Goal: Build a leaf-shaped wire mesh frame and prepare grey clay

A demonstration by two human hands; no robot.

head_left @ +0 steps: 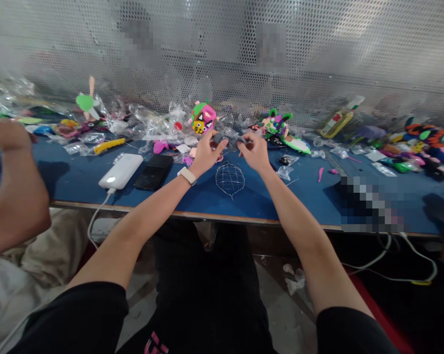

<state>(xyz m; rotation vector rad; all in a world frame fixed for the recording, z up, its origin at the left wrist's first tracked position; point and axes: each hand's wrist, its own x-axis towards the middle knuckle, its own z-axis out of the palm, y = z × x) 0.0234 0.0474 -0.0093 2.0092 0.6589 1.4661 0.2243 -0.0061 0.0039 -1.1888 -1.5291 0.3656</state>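
We are leaning over the blue table (192,204) with both hands out in front of us, near each other but apart. Our left hand (208,151) is grasping a small gray lump (219,139) between thumb and fingers, and our right hand (257,150) is pinching another gray piece (241,140) at its fingertips. We are not managing to tell whether any thin strand is joining the two.

Both bits are looking like soft modelling clay, so we are judging them light, easily dented and perhaps a little tacky; pads rather than nails are suiting them, with a light squeeze on the thickest part.

The wire frame (230,179) is lying on the table between our forearms, just on our side of the hands, and neither hand is touching it. Its thin wires are crossing in a grid inside a rounded outline that is narrowing to a point toward us. We are expecting it to be very light and springy, easy to bend and perhaps sharp at loose ends; the outer rim is seeming the better hold, since the thin inner wires are probably giving way under a press.
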